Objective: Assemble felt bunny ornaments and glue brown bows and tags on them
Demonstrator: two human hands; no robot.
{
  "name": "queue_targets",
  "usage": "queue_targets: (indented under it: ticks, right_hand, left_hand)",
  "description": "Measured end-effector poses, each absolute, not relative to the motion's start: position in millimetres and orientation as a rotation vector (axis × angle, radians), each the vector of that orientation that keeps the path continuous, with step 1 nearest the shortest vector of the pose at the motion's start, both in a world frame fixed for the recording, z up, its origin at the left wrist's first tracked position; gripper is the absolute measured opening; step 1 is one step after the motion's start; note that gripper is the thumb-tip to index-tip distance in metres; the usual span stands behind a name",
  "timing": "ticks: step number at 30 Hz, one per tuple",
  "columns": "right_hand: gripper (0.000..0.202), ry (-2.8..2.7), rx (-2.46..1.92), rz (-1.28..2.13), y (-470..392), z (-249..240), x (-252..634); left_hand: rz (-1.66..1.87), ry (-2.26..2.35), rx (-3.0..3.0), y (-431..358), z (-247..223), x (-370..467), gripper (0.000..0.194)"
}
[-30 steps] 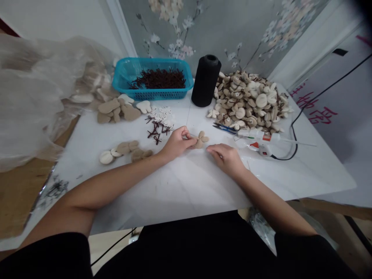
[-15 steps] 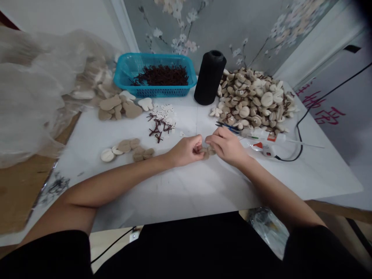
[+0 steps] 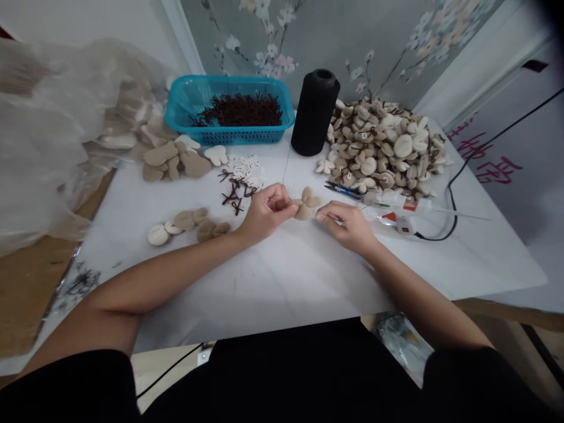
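Note:
My left hand [image 3: 268, 212] pinches a small beige fabric piece [image 3: 306, 205] with petal-like lobes, holding it just above the white table. Close by on its right is my right hand [image 3: 347, 224], thumb and fingers pressed together; whatever they grip is too small to make out. From the tall black thread cone [image 3: 314, 114], a thin thread [image 3: 287, 164] runs down toward my left hand. Left of my hands lie more beige and cream fabric pieces [image 3: 185, 220]. Several dark brown cord bows [image 3: 237, 205] and small white tags [image 3: 241, 167] are spread beyond my left hand.
A blue basket [image 3: 229, 138] of brown bows stands at the back. A large heap of finished-looking fabric bows [image 3: 383, 144] covers the back right. Blue-handled snips [image 3: 342, 190] and a glue gun [image 3: 399, 202] with a black cord lie before it. Plastic sheeting [image 3: 48, 129] hangs left.
My hands have drawn apart, the left shifting left and slightly up. The beige piece, earlier partly covered between my fingers, now shows its lobes. The view has shifted slightly.

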State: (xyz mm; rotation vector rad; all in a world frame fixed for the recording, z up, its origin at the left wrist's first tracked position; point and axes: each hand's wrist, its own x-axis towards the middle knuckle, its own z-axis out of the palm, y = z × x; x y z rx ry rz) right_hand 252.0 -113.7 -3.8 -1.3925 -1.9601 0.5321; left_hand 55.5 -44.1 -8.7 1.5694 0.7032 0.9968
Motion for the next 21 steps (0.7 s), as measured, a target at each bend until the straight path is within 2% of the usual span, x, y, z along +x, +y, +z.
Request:
queue_targets:
  ticks: [4,10,16,21]
  right_hand:
    - [0.018,-1.979,-1.349,0.323,-123,1,246]
    - [0.024,-2.143,-1.246,0.16,-116,9,241]
    - [0.023,-2.227,-1.199,0.112,-103,13,242]
    - [0.022,-2.323,-1.189,0.234,-92,20,244]
  left_hand:
    - [0.996,0.831,1.432,-41,-9,61,0.041]
    - [0.753,0.809,1.624,-51,-8,61,0.034]
    - [0.722,0.659,2.04,-55,-5,55,0.032]
    - [0.691,0.325,2.475,-46,-5,48,0.02]
